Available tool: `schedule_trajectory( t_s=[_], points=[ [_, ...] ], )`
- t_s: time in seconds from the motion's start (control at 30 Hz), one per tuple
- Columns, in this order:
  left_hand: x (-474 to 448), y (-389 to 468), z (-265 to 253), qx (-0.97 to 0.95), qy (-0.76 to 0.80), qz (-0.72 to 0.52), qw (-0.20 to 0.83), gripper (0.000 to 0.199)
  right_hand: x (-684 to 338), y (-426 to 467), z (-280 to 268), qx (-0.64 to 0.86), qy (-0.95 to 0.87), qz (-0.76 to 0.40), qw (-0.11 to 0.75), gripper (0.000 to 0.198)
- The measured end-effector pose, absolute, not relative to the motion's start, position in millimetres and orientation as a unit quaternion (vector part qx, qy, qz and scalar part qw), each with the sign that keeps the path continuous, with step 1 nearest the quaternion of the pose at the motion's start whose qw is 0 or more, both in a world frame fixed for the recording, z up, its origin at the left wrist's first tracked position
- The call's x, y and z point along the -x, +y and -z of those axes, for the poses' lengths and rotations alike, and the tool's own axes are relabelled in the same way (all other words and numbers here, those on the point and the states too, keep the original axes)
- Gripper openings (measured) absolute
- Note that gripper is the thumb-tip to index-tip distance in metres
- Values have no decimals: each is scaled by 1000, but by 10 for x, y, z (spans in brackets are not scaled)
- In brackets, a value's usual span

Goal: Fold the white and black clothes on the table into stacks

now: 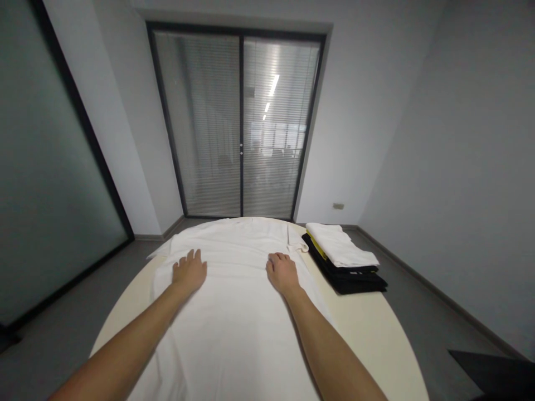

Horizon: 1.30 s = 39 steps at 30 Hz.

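A white T-shirt (238, 312) lies spread over the table, its sleeves toward the far edge and its near end running out of view below. Flat on its left side rests my left hand (190, 271), fingers spread and pointing away from me. My right hand (283, 272) lies on the right side of the cloth, palm down, with its fingers slightly bent and nothing visibly gripped. Shallow wrinkles cross the cloth between and beyond the hands.
To the right on the pale round table (376, 334) sits a stack of folded clothes, with a white folded garment (340, 245) over yellow and black folded garments (355, 282). Beyond the table stand glazed doors with blinds (240, 128). A dark object (497, 373) shows at lower right.
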<state>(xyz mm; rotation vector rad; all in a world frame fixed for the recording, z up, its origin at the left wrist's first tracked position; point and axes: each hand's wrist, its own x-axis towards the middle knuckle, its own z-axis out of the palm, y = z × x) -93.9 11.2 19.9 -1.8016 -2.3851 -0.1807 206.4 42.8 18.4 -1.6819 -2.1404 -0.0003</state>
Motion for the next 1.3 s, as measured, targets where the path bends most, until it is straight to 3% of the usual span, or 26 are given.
schedule_trajectory(
  t_s=[0.17,0.3,0.53,0.73,1.07,1.3],
  points=[
    [492,-129,68,636,-764,85,70,63,-2057,412,-177,595,-776,-6,209,35],
    [719,-244,131,622,-776,91,50,65,-2090,436,-149,586,-783,-5,210,36],
    [1325,-58,-78,499,-864,67,-17,65,-2071,451,-124,581,-786,0,212,37],
    [750,436,-267,461,-878,131,-22,67,-1981,432,-119,586,-784,0,204,40],
    [-912,448,-131,523,-804,280,45,61,-2057,449,-139,569,-795,0,209,42],
    [-269,344,12,597,-760,226,123,60,-2053,440,-148,569,-795,10,211,39]
  ],
)
